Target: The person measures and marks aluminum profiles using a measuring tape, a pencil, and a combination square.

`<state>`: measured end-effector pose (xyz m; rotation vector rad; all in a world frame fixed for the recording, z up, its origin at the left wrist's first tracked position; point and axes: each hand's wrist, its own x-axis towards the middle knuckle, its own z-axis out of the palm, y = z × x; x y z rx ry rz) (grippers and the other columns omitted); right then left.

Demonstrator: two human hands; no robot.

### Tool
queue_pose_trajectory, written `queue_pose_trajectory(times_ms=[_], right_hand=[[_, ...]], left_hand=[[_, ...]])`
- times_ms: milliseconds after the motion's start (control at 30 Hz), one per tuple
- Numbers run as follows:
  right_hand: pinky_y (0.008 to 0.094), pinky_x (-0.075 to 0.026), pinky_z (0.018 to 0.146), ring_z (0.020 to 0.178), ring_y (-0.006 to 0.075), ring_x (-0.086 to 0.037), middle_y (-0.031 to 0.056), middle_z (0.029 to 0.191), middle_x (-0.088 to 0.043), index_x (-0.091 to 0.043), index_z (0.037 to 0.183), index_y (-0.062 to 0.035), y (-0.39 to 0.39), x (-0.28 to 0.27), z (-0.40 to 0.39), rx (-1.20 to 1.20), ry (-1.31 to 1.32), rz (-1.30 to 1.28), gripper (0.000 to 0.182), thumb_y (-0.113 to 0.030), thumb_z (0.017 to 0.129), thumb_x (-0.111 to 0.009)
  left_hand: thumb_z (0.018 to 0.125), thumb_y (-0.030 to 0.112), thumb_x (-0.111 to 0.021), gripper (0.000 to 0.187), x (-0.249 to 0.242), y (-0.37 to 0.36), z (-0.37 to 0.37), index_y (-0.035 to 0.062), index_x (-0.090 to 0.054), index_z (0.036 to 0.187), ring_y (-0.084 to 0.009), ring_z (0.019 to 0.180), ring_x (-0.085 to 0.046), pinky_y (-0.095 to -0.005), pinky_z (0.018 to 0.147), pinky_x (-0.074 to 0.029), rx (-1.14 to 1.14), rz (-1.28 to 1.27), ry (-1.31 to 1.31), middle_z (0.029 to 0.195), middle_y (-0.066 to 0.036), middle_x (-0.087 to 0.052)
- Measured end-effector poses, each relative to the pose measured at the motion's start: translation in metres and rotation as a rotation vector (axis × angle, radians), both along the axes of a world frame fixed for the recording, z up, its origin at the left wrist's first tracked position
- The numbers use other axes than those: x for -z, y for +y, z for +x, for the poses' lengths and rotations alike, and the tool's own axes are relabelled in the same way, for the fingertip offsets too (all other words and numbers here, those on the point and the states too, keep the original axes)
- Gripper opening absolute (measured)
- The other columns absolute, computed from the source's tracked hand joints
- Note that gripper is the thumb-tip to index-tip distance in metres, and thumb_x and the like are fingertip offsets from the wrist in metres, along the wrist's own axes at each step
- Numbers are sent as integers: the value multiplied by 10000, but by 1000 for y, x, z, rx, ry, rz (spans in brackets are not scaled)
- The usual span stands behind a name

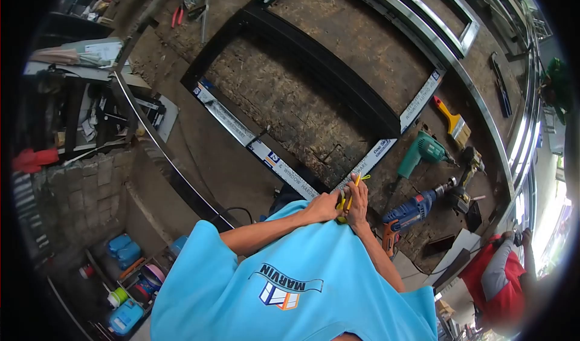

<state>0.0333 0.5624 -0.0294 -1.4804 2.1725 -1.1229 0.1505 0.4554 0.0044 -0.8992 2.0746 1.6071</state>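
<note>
Near my chest, at the close corner of the frame, my two hands are together. My left hand (322, 208) has its fingers closed at a small yellow-and-black tool (341, 203), its kind partly hidden by the fingers. Touching it from the right, my right hand (358, 199) is closed around a thin yellow stick-like thing (357, 181) that pokes up past the fingers. Just beyond lies a rectangular metal frame (281, 170) with printed protective film on its near sides. A black curved bar (326, 69) spans it.
On the worktable (284, 93), right of the frame, lie a green power tool (420, 152), a blue drill (417, 209), a yellow-handled paintbrush (452, 121) and a cordless drill (466, 178). Red-handled pliers (177, 16) rest far left. A person in red (495, 280) stands at right.
</note>
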Motion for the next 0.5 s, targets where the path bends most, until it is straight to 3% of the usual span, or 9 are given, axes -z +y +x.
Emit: queue_pose_trajectory(times_ms=[133, 300, 433, 500], right_hand=[[443, -465, 921, 1132, 390, -532, 180, 1277, -544, -555, 1134, -23, -4, -1, -1, 85, -112, 14, 276, -17, 864, -607], [440, -472, 902, 1096, 377, -548, 179, 1224, -565, -568, 1115, -31, -5, -1, -1, 106, -101, -46, 243, -23, 875, -605], [440, -477, 881, 1051, 370, -559, 175, 1170, -592, -579, 1098, -28, -9, 3, -7, 124, -139, -77, 224, -31, 877, -610], [437, -481, 855, 1034, 368, -560, 176, 1133, -603, -584, 1087, -19, -10, 6, -7, 154, -162, -44, 216, -27, 873, -611]], left_hand=[[696, 309, -747, 725, -3, -3, -6, -39, -407, 1234, -458, 815, -649, -523, 726, -510, 169, -74, -5, 882, -289, -662], [692, 250, -707, 663, -4, -3, -15, 14, -428, 1245, -465, 798, -644, -523, 730, -514, 159, 11, 35, 873, -288, -661], [728, 212, -652, 565, 5, -3, -25, -12, -475, 1215, -468, 834, -637, -518, 724, -519, 131, -15, 78, 917, -278, -661], [754, 227, -629, 547, 16, -12, -29, 0, -466, 1224, -481, 841, -629, -521, 747, -515, 231, 18, 56, 922, -293, -652]])
